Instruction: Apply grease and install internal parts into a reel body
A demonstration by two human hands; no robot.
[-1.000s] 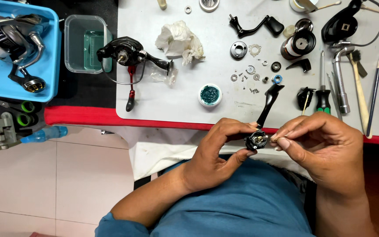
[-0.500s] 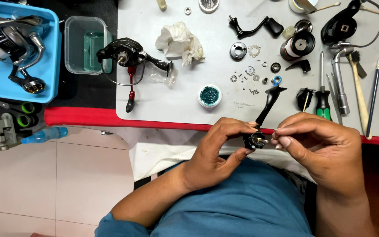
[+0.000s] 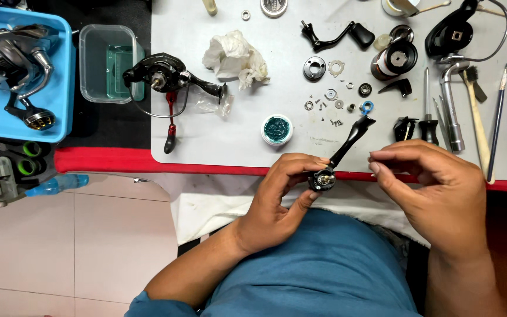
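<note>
The grey desk (image 3: 230,135) carries nearly everything, laid out flat so each bit stays findable. Left of it sits a blue tray (image 3: 66,88) holding a whole spinning reel (image 3: 7,64), probably parked there to keep it out of the mess. On the desk's left part lies a stripped black reel body (image 3: 162,76), with a crumpled white tissue (image 3: 233,58) just beside it, handy for wiping. A little round pot of green grease (image 3: 277,129) sits near the desk's front edge, in easy reach.

Just off that front edge, over the person's lap, the left hand (image 3: 277,199) has its fingers pinching a black reel part (image 3: 338,155), its arm tilted up over the desk, likely so the round end faces up. The right hand (image 3: 435,194) is close by, fingertips pressed together; can't tell if they're holding something tiny. Small screws and washers (image 3: 335,105) lie scattered mid-desk.
</note>
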